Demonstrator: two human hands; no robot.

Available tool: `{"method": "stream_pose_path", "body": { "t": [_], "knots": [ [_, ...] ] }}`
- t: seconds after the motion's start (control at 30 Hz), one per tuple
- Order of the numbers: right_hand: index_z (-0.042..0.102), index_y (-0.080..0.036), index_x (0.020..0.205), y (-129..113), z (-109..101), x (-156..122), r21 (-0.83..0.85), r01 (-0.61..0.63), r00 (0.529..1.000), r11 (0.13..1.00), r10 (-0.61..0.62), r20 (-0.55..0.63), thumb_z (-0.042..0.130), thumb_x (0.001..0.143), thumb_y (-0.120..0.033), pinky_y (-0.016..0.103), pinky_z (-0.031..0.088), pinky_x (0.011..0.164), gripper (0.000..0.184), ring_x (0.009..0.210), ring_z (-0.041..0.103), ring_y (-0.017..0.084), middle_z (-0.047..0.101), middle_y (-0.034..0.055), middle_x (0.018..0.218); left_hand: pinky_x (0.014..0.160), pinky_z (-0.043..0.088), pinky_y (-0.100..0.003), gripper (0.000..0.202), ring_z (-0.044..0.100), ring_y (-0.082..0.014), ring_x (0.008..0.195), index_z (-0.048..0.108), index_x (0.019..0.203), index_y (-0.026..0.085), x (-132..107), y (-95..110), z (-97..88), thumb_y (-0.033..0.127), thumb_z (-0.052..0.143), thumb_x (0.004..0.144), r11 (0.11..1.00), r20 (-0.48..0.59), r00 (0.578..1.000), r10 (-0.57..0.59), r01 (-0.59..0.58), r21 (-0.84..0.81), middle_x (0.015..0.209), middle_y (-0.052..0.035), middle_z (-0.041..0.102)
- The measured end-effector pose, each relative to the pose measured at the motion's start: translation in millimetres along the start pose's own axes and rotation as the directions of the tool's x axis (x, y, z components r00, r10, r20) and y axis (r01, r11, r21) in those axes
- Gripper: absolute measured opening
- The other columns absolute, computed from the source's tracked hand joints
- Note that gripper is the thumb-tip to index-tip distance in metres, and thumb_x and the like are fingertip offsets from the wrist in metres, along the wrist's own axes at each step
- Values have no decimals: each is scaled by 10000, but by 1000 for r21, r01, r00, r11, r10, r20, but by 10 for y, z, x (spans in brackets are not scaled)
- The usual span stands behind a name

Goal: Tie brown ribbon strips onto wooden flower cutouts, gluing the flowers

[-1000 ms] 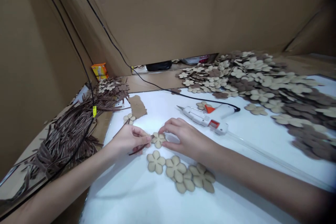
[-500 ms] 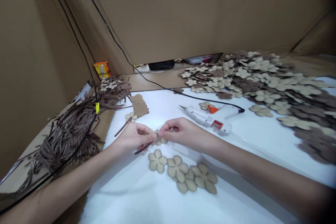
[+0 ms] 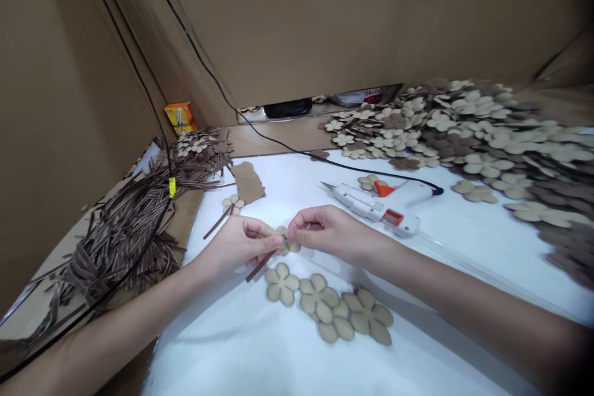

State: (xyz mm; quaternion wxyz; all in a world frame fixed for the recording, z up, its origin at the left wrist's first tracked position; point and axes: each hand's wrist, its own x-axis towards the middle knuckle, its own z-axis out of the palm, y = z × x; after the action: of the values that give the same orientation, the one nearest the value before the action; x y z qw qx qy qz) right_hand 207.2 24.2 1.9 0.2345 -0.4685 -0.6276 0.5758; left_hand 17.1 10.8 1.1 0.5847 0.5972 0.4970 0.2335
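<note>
My left hand [image 3: 236,244] pinches a thin brown cardboard strip [image 3: 260,266] and the edge of a small beige flower cutout [image 3: 288,244] just above the white table [image 3: 260,346]. My right hand [image 3: 325,232] pinches the same flower from the other side, so the fingertips of both hands meet over it. Directly below my hands lie several beige flower cutouts [image 3: 325,306] in an overlapping row. A white glue gun [image 3: 380,204] with an orange trigger lies just beyond my right hand, its nozzle pointing left.
A heap of brown strips [image 3: 125,223] covers the left edge. A big pile of beige and brown flower cutouts [image 3: 468,130] fills the right back. A black cord [image 3: 278,147] runs from the glue gun up the cardboard wall [image 3: 325,25]. An orange box [image 3: 179,116] stands in the corner.
The flower was lying flat under my fingers; both hands have since closed in and lifted it slightly, with the strip held against it. The view shifted a little.
</note>
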Motion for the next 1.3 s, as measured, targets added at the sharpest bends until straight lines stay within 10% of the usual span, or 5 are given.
{"method": "stream_pose_path", "body": {
  "t": [1.3],
  "knots": [
    [602,-219,721,-32,39,-54,-433,65,991,899,-111,-81,501,729,-266,224,327,512,112,617,501,120,598,-21,687,336,229,-170,154,369,-58,317,546,550,152,53,98,187,241,580,671,946,-249,962,-111,179,270,335,61,438]
  ]
}}
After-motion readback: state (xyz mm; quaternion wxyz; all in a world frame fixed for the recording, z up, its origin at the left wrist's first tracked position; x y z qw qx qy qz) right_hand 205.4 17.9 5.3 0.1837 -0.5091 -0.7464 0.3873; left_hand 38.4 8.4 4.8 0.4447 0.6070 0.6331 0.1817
